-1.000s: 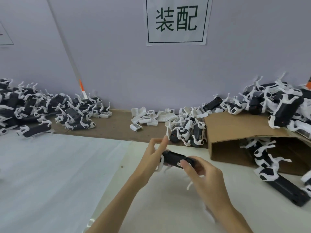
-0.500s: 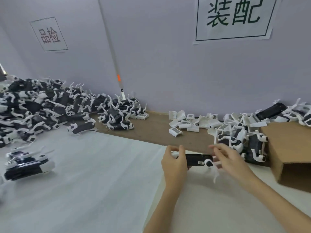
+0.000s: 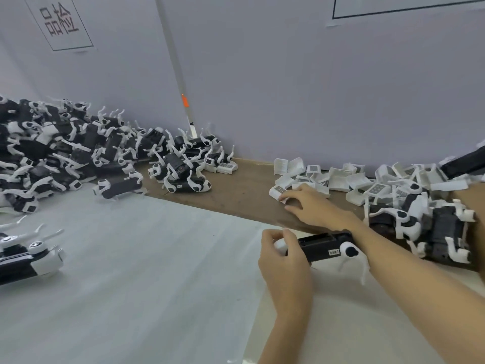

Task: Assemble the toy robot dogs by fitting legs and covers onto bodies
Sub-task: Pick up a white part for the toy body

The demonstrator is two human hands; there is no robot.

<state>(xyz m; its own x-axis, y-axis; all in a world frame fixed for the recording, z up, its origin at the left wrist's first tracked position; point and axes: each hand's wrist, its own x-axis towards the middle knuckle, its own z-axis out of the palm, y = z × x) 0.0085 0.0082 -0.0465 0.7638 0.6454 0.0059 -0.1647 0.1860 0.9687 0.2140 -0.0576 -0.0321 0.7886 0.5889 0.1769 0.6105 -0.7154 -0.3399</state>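
My left hand point(image 3: 284, 261) grips the front end of the toy dog body point(image 3: 321, 246), held just above the white sheet on the table point(image 3: 131, 258). My right hand point(image 3: 305, 206) reaches out, fingers spread and unclenched, onto the nearest white cover point(image 3: 278, 191) at the edge of the cover pile point(image 3: 341, 177). I could drag two covers at once, or the one-handed body could tilt and its rear legs point(image 3: 351, 261) snag the sheet.

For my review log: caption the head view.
Left hand grips black toy dog body; right hand reaches white plastic cover on brown board.
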